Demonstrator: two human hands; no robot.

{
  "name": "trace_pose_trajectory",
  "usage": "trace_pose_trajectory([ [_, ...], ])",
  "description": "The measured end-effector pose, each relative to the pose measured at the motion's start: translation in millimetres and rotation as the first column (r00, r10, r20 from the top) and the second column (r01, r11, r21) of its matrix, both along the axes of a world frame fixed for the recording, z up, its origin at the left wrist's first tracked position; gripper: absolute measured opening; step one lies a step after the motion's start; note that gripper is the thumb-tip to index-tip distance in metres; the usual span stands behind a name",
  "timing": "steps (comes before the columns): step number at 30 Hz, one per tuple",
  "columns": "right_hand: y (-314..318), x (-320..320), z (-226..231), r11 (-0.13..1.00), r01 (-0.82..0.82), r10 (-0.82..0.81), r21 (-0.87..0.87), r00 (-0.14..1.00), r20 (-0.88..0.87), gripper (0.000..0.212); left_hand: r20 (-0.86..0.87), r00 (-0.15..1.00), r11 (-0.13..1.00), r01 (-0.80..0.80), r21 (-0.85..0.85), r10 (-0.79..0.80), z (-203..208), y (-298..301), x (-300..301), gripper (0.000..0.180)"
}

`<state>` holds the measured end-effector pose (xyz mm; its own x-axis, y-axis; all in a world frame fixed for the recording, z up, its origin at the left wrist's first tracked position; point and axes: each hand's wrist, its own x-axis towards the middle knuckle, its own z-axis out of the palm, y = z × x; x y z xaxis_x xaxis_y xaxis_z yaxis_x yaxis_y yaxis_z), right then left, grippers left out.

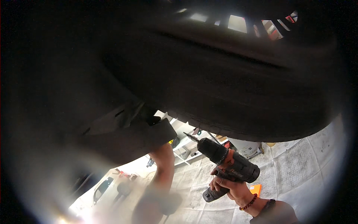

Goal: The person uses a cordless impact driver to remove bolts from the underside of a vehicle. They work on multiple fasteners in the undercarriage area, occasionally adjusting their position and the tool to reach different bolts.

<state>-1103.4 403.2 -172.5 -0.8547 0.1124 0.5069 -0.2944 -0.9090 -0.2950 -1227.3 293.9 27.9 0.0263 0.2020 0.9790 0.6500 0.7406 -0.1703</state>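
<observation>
My right hand [236, 188] is wrapped round the grip of a black and orange cordless drill [242, 170]. The drill points up and to the left, with a slim metal bit [191, 137] in its chuck, apart from any surface in this view. Above it spreads the dark tread of a vehicle tyre [223, 89]. My left forearm [164, 168] reaches up behind a dark panel [126, 143] beside the tyre. That panel hides my left hand, so its fingers and anything in them do not show.
Overhead, the tyre and dark underside fill most of the view. Below are a white bucket [244, 147], white shelving [182, 153] with items on it, an orange box [256, 189] and a pale tiled floor [294, 168]. A light-coloured car [102, 190] appears blurred at lower left.
</observation>
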Motion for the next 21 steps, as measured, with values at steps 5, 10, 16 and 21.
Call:
trace_pose_trajectory([
  [5,-2.9,3.5,-3.6,0.997,0.077,-0.077,0.009,0.997,-0.004,0.030,0.163,0.896,0.903,0.379,0.201,-0.413,0.7,-10.3,0.0,0.010],
  [10,-3.8,7.9,-2.4,0.979,0.199,-0.197,0.039,0.979,-0.053,0.037,0.110,0.556,0.519,0.662,0.541,-0.824,-8.1,8.4,32.3,0.014],
  [16,-8.1,8.6,-9.8,0.943,0.311,-0.296,0.114,0.946,-0.131,0.036,0.117,0.642,0.612,0.636,0.471,-0.758,-13.3,1.8,44.6,0.013],
  [21,-5.7,16.4,-0.6,0.935,0.321,-0.308,0.150,0.945,-0.108,0.034,0.145,0.620,0.610,0.657,0.443,-0.771,1.8,25.4,57.5,0.020],
])
